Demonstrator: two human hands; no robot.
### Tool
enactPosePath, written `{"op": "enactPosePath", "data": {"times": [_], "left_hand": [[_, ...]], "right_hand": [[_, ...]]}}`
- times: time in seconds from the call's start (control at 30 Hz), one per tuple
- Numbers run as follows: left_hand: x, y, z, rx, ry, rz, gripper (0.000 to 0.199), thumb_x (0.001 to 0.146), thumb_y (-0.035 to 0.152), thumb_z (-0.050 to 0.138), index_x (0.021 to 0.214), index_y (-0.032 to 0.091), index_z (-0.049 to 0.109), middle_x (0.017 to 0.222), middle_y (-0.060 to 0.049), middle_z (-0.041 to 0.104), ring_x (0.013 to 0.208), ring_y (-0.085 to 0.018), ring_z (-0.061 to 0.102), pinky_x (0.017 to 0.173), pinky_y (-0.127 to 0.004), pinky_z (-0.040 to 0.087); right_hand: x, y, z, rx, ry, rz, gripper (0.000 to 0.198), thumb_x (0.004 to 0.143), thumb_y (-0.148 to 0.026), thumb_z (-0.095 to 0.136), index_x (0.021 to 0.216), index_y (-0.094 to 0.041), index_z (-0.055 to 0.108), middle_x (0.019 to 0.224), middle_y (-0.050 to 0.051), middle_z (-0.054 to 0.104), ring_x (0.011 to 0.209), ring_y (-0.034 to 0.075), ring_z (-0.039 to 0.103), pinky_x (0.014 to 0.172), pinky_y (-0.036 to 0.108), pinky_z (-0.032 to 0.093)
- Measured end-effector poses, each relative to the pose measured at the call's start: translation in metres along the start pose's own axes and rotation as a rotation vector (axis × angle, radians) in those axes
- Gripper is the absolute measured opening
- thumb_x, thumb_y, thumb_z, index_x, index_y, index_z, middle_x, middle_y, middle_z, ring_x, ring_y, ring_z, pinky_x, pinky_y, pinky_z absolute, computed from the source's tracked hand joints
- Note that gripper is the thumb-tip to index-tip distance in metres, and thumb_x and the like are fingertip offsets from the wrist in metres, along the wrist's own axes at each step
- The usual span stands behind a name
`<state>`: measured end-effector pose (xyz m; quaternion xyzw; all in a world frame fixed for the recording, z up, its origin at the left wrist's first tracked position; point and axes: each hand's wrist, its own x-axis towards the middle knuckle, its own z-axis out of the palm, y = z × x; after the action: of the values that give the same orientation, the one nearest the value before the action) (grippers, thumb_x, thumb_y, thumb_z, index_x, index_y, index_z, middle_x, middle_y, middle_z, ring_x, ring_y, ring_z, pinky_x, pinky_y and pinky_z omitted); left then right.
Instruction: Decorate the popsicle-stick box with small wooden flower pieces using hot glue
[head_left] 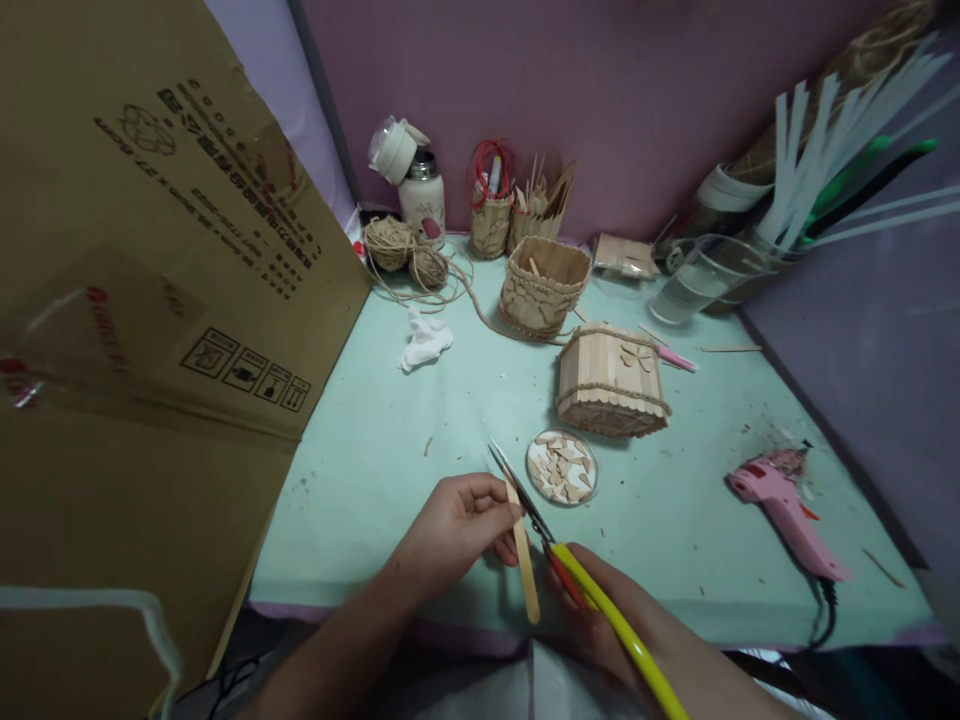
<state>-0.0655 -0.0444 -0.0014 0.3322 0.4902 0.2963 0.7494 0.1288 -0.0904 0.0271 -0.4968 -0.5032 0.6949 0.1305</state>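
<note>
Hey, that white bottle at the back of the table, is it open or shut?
Open: the bottle's lid is off to the left, leaving the metal neck uncovered.

The pale green tabletop [360,440] carries a bottle [422,205] and twine [390,245] near its far left corner, a basket [534,305] toward the far edge, a box [609,380] and dish [562,501] around the middle, and a glue gun [787,515] near the right edge.

Dim cool light, soft shadows, stretched edges
</note>
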Motion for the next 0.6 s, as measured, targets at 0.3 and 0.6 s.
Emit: {"op": "enactPosePath", "data": {"times": [0.3, 0.6], "left_hand": [[-0.001, -0.001, -0.001, -0.048, -0.026, -0.086, 0.029, 0.063, 0.04, 0.076, 0.065, 0.015, 0.062, 0.054, -0.001, 0.064, 0.044, -0.01, 0.057, 0.05, -0.022, 0.045], [-0.002, 0.001, -0.004, -0.083, -0.03, -0.15, 0.023, 0.064, 0.035, 0.074, 0.067, 0.014, 0.064, 0.059, -0.002, 0.067, 0.05, -0.012, 0.061, 0.053, -0.023, 0.048]], "right_hand": [[0.012, 0.007, 0.01, 0.118, 0.012, 0.191, 0.063, 0.072, -0.083, 0.049, 0.083, -0.021, 0.05, 0.058, -0.007, 0.035, 0.054, 0.01, 0.035, 0.052, 0.023, 0.033], [0.01, -0.005, 0.012, 0.13, 0.047, 0.205, 0.052, 0.076, -0.072, 0.058, 0.08, -0.02, 0.055, 0.058, -0.005, 0.043, 0.055, 0.011, 0.041, 0.053, 0.022, 0.035]]}}
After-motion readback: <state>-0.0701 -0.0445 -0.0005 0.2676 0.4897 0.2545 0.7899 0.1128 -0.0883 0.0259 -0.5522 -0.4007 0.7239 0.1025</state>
